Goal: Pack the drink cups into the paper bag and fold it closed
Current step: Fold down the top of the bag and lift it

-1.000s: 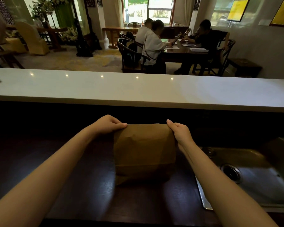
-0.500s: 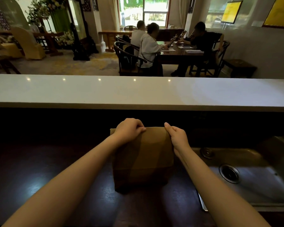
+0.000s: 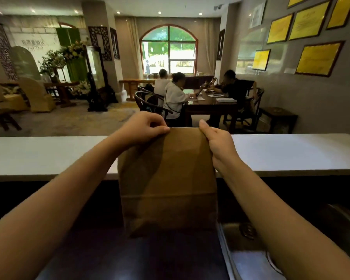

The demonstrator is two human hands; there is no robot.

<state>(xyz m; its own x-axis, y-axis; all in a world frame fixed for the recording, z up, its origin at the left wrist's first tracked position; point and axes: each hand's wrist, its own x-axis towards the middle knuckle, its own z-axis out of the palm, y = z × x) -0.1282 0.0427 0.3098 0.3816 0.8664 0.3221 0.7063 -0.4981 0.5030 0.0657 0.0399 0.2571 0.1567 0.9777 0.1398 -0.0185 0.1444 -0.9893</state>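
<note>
since the earlier frames the paper bag (image 3: 168, 182) has come up off the dark worktop (image 3: 129, 257) and now hangs higher, its folded top level with the far white counter (image 3: 49, 154).

head view: the left hand (image 3: 143, 129) pinches the bag's top left corner between thumb and curled fingers; the right hand (image 3: 218, 142) is closed around the top right corner. the bag hangs upright between both forearms, folded shut, its contents hidden. a steel sink (image 3: 249, 257) lies near right, below the bag's right edge.
</note>
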